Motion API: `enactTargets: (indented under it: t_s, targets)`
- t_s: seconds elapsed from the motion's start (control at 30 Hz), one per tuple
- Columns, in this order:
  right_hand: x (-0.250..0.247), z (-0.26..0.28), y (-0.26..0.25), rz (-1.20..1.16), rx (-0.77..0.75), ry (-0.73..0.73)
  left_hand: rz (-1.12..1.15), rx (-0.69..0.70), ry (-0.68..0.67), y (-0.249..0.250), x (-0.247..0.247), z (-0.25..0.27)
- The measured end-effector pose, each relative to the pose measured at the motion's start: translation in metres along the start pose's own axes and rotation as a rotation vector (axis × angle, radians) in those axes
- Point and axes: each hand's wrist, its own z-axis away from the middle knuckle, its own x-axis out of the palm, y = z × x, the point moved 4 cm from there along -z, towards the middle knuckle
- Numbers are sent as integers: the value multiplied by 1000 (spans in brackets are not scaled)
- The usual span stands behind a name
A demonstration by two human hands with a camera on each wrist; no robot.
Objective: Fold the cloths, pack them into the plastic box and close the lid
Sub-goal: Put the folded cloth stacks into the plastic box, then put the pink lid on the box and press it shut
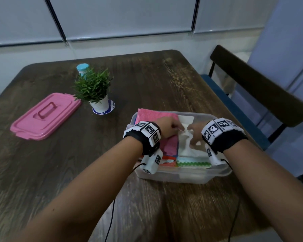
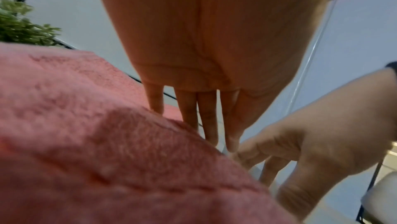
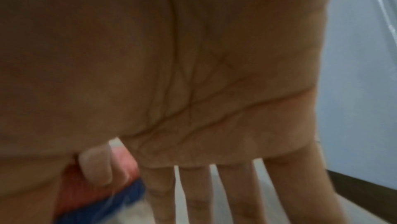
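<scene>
The clear plastic box (image 1: 182, 175) stands on the wooden table in front of me. Inside it, a pink cloth (image 1: 156, 117) lies folded on the left and a white cloth (image 1: 185, 147) on the right. Edges of other folded cloths (image 1: 192, 164) show at the near end. My left hand (image 1: 171, 127) reaches over the pink cloth (image 2: 86, 125) with straight fingers (image 2: 210, 125) touching the white cloth's edge. My right hand (image 1: 195, 133) presses the white cloth (image 3: 178, 193) down with spread, straight fingers (image 3: 234, 193). The pink lid (image 1: 44, 116) lies apart at the left.
A small potted plant (image 1: 93, 89) on a blue coaster stands behind the box, between it and the lid. A blue-capped bottle (image 1: 82, 68) stands behind the plant. A dark chair (image 1: 252, 88) is at the table's right side.
</scene>
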Motion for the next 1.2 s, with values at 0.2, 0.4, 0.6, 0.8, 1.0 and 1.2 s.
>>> enactTargets:
  t_s: [0.2, 0.4, 0.6, 0.8, 1.0, 1.2]
  targets:
    - [-53, 45, -27, -159, -85, 272, 63, -9, 230, -43, -22, 57]
    - [-89, 78, -137, -198, -347, 502, 32, -254, 317, -157, -31, 149]
    - [-83, 41, -300, -120, -572, 404, -73, -774, 314, -300, -40, 245]
    - [-48, -51, -456, 32, -641, 272, -89, -1050, 232, -408, -33, 293]
    - [-3, -135, -565, -64, -650, 237, -98, -992, 259, -483, -16, 274]
    - [2, -191, -618, -172, -606, 251, -36, -924, 203, -521, 1, 255]
